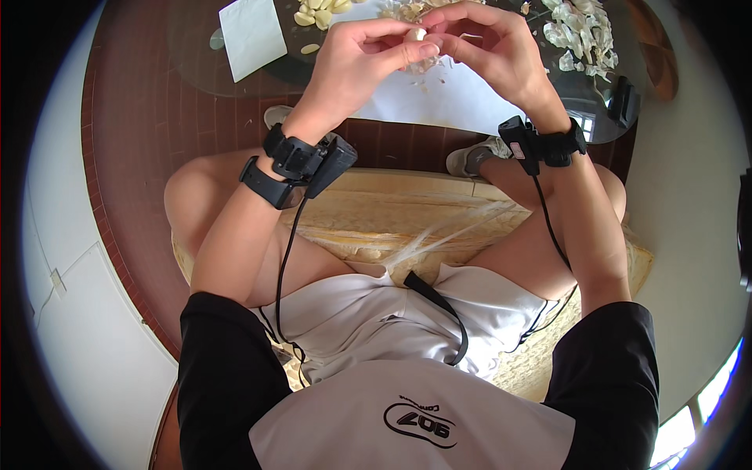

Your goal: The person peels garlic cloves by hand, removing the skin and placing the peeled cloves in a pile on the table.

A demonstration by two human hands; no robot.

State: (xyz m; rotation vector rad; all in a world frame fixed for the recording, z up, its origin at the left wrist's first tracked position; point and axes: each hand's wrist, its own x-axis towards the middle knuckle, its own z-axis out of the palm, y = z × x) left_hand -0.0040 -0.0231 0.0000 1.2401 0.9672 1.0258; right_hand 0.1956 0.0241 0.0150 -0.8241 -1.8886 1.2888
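Between the fingertips of both hands is a pale garlic clove (417, 35). My left hand (367, 61) pinches it with thumb and fingers. From the other side, the thumb and fingertips of my right hand (499, 50) meet at the clove; whether they grip the clove itself or a bit of its skin is hidden. Below the hands, loose garlic skins (424, 66) and crumbs lie on a white paper sheet (411, 103). Peeled garlic cloves (322, 12) are heaped to the left, with a single clove (309, 49) apart from them.
The dark glass tabletop (258, 82) has a rounded edge. At its left lies a folded white paper (252, 40); on the right, a pile of garlic skins (581, 35) and a black object (623, 101). Cables (288, 252) run from devices strapped to both wrists.
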